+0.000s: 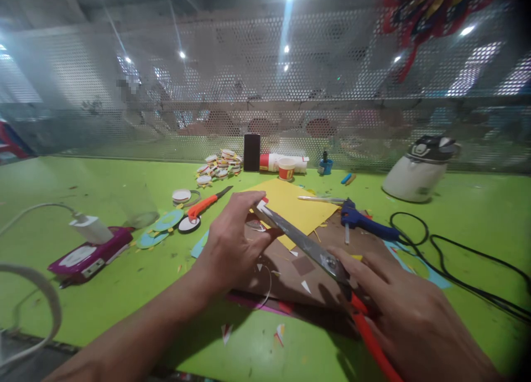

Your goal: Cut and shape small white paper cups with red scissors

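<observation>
On the left, a white plug [90, 229] stands in a purple power strip [93, 265]; a sleeve or arm catching its cable could drag the strip. Right of it, an orange-handled tool [204, 206] lies loose beside the left hand [234, 244], which might knock it. That hand's fingers are bent around a small white-and-red piece [263, 203], mid-scene at the blade tip and partly hidden; with the metal this near the fingertips, a slip could nick a finger or cut crookedly. The right hand [409, 302] is wrapped round the red-handled scissors [309, 245], above brown cardboard [332, 233]. Farther right, the blue glue gun [363, 221] could be pulled by its looped black cord [464, 287] if the right arm snags it.
</observation>
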Demonstrator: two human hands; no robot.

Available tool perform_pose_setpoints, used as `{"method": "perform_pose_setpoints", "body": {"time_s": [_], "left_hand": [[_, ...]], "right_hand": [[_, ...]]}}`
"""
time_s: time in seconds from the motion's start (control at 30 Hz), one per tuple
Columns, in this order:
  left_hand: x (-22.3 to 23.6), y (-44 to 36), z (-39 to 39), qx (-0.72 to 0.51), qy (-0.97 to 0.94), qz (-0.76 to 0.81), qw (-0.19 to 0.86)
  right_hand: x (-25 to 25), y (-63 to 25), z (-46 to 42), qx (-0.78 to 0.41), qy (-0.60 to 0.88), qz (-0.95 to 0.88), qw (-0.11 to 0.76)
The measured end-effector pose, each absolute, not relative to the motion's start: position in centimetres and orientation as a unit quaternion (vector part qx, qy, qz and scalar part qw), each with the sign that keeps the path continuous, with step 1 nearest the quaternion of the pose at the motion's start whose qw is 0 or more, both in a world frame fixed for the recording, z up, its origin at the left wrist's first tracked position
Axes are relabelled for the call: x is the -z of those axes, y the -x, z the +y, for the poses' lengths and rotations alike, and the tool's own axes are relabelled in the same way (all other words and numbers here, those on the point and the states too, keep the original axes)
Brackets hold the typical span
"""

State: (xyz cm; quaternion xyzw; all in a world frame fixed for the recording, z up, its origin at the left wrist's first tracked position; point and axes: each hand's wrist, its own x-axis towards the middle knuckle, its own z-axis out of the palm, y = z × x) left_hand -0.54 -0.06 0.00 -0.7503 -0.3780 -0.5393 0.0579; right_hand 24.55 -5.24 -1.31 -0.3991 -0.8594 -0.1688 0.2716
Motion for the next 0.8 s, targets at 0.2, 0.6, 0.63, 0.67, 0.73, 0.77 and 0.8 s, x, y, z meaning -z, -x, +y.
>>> {"method": "perform_pose_setpoints", "body": {"time_s": [0.2,0.6,0.63,0.67,0.73,0.77,0.8], "left_hand": [[0.05,0.45,-0.03,0.549,0.752,-0.364,0.038],[0.59,0.46,-0.05,0.563,0.749,-0.35,-0.014],[0.62,0.48,-0.03,0.562,0.749,-0.35,-0.013],[0.63,0.5,-0.01,0.562,0.749,-0.35,-0.011],[0.62,0.51,0.03,0.564,0.748,-0.349,-0.005],[0.6,0.5,0.03,0.565,0.747,-0.35,-0.002],[0.57,0.49,0.02,0.566,0.747,-0.35,0.0]], "right_hand": [[1.38,-24.67,-5.21,0.146,0.411,-0.863,0.257],[1.34,-24.56,-5.37,0.131,0.4,-0.866,0.268],[1.37,-24.63,-5.38,0.129,0.404,-0.867,0.262],[1.4,-24.7,-5.39,0.127,0.407,-0.867,0.257],[1.45,-24.8,-5.41,0.126,0.411,-0.866,0.254],[1.45,-24.82,-5.42,0.128,0.41,-0.866,0.257],[1.45,-24.83,-5.43,0.131,0.407,-0.865,0.261]]}}
